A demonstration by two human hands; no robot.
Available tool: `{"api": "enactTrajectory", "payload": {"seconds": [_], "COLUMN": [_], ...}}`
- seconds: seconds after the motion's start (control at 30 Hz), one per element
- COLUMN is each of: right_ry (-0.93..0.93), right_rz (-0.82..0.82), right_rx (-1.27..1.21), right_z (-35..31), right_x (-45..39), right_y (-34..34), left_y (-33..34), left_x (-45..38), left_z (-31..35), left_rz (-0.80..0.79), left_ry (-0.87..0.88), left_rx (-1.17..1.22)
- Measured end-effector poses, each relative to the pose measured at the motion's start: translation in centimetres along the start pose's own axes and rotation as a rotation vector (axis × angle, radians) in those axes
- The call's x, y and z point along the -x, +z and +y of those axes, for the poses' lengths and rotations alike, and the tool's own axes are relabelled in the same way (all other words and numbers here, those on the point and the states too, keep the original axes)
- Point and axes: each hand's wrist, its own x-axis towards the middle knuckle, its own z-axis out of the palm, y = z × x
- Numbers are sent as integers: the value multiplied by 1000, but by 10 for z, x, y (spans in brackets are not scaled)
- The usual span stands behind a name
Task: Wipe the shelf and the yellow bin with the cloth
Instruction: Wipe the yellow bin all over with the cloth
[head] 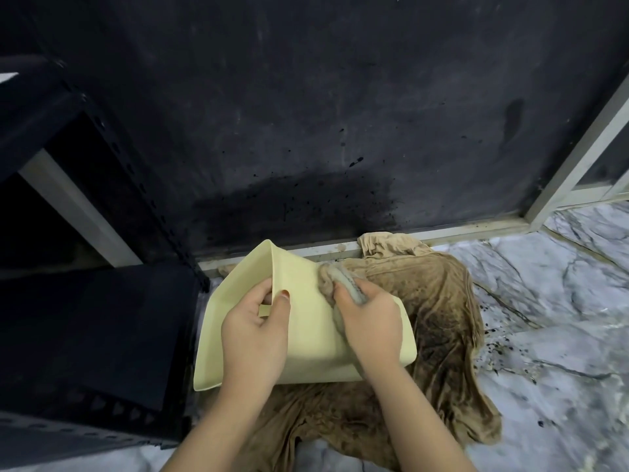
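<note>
A pale yellow bin [306, 342] is held tilted above the floor, its open side facing left toward the shelf. My left hand [255, 332] grips its rim, thumb on the outer wall and fingers inside. My right hand [369, 327] presses a bunched grey-beige cloth [337, 279] against the bin's outer wall. The black metal shelf [88, 335] stands at the left, its lower board dark and bare.
A large soiled brown cloth [439, 321] lies spread on the marble floor [561, 301] under the bin. A black wall [323, 114] rises behind, with dark splatter near its base. A pale metal frame [578, 158] runs along the wall's foot and up at the right.
</note>
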Motion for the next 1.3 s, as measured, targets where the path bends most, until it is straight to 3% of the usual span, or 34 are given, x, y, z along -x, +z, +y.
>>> {"api": "enactTrajectory", "payload": {"seconds": [0.33,0.6,0.7,0.9,1.1,1.3], "right_ry": [287,351,269,-69,-134,-221], "right_rz": [87,181,171,35,-79,-1], "right_rx": [8,-62,-57,-42,15,33], "right_z": [59,71,48,-14,-22,-9], "right_x": [-35,-20,-5,17,20,46], "right_y": [-33,-35,-24,8,10,11], "left_y": [2,7,10,8,-12,-13], "left_x": [-1,2,2,2,-18,-15], "left_z": [0,7,4,5,8,12], "left_rz": [4,-5,-15,-38,-77,-59], "left_ry": [6,25,15,42,-107,-136], "left_rx": [8,2,-3,-35,-26,-29]}}
